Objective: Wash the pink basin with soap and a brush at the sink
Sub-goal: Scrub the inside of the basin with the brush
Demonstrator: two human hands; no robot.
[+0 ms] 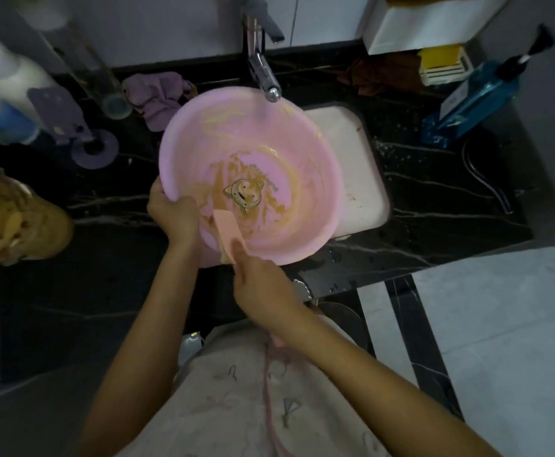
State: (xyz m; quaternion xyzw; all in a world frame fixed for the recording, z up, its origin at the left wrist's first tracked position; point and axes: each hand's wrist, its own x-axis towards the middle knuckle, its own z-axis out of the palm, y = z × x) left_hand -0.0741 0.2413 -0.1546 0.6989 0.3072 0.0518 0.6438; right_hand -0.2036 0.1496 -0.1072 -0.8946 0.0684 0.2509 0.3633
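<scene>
Straight down onto the pink basin, propped over the left part of the white sink, midway along the dark veined surface. Tilted towards the person, with its far rim right under the spout of the faucet and its near rim towards the front edge. Smeared inside with yellow-brown paste, thickest around a cartoon print on the bottom, with more streaks up the far wall.

Gripping the near-left rim with the left hand, fingers curled over the edge and pressed together. Over to the right hand: pinching a flat pink scraper, fingers closed round the handle, one laid along the blade. Blade tip down against the near inner wall, touching the paste and smudged with it too.

Along the back edge of the surface: a crumpled purple cloth touching the basin's far-left rim, a brown cloth just right of the faucet, a yellow sponge in a white holder beside that, and a blue pump bottle near the back right corner. Along the left edge: white bottles, badly blurred, a purple stand on a round base, and a brownish lump too blurred to name.
</scene>
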